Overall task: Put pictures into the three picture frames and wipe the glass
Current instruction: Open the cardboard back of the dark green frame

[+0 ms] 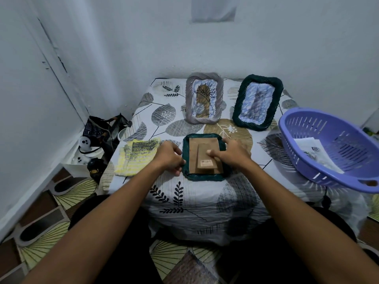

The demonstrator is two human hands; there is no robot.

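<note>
now the dark green frame [203, 177] lies face down near the front of the table [205, 201], its brown backing board [202, 149] up, with a folded stand [205, 158] on it. to seat the backing well, i'd judge it best to hold the frame still on one side and press the board flat and square into its recess before closing any tabs, which i cannot make out here. the left hand [169, 158] grips the frame's left edge with curled fingers. the right hand [229, 152] rests on the board and stand, fingers bent and pressing down, one reaching to the far right corner. two other frames, a grey frame [204, 119] and a second green frame [238, 107], stand upright behind, pictures already in. a yellow cloth [135, 158] lies just left of the left hand, and the purple basket [336, 148] holds papers on the right.
</note>
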